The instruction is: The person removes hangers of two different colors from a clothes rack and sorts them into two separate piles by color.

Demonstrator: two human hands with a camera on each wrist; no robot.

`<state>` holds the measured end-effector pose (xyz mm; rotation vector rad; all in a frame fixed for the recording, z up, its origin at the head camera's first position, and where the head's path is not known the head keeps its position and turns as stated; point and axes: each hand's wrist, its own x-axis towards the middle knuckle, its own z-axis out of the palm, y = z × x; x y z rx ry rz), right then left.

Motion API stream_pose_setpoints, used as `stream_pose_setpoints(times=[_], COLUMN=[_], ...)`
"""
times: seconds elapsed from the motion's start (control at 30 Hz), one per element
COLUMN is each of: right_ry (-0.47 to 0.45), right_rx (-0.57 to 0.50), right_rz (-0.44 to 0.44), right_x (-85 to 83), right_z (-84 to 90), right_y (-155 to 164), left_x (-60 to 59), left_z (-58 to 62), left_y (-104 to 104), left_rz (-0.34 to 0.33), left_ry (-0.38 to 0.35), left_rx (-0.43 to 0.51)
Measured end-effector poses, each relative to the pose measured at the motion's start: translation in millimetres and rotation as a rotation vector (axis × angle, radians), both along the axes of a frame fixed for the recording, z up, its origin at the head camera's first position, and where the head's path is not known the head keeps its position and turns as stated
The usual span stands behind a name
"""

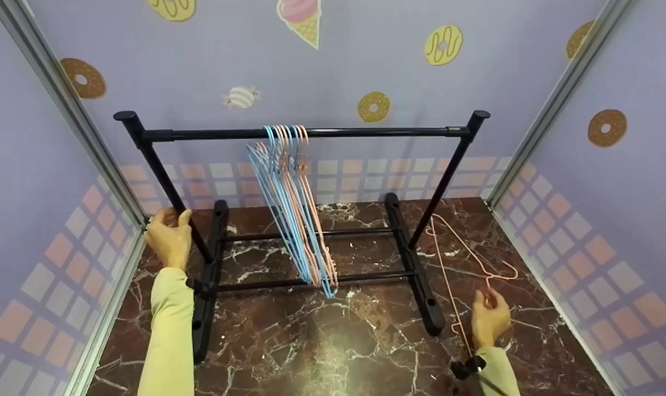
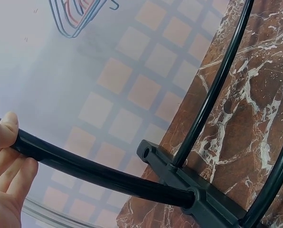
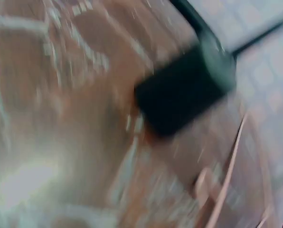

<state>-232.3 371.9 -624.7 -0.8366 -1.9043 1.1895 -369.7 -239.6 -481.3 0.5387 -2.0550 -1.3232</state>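
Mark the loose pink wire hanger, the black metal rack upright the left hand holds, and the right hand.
loose pink wire hanger (image 1: 447, 263), head view, long straight arm
black metal rack upright (image 2: 103, 174), left wrist view, mid-tube
left hand (image 1: 169, 237), head view, back
right hand (image 1: 490, 322), head view, back

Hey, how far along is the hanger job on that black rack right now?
A bunch of blue and pink hangers already hangs on the rack. The left hand grips the rack's upright; the right hand holds one pink hanger lying on the floor. That hanger is the only one off the bar.
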Motion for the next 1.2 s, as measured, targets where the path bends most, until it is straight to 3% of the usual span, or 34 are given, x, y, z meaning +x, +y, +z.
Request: stream_pose_setpoints(times=[0.2,0.47,0.7,0.93,1.2], right_ry=[0.113,0.269,0.327,0.368,0.406], right_rx=[0.193,0.394,0.418,0.464,0.466], right_rz=[0.204,0.453,0.683,0.784,0.844], right_x=[-21.5,-44.8,-56.8,-70.3,-79.0], right_z=[49.5,94.2,135.3,162.3,180.9], right_y=[-46,-103,-163,-214,-247], left_x=[-0.1,0.8,0.4,-0.3,-0.6], left_z=[0.8,-0.7,-1.5,-3.7,-2.2], left_y=[1,1,1,1,-1], left_rz=[0.002,-0.007,-0.004,0.002,-0.01], left_ry=[0.002,-0.002,0.019,0.009,0.026], left_rx=[-0.003,-0.008,-0.012,-0.024,-0.027])
